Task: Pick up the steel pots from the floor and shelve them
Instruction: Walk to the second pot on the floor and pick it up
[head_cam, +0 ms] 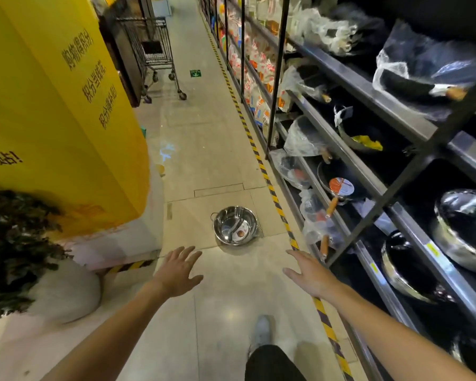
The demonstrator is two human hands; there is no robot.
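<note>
Shoe (pixel 261 332), tiled floor (pixel 204 149) — steel pot (pixel 235 225) beside shelving (pixel 368 182).

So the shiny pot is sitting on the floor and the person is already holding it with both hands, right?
Not quite. The steel pot is on the floor, but nobody is holding it. The head view shows the left hand and right hand open, fingers spread, short of the pot and touching nothing.

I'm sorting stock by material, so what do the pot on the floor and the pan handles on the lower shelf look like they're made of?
Pot: apparently polished stainless steel, with a mirror-bright interior reflecting light.
Pan handles: probably wood, judging by their matte orange-brown colour, though a wood-look coating can't be ruled out.
</note>
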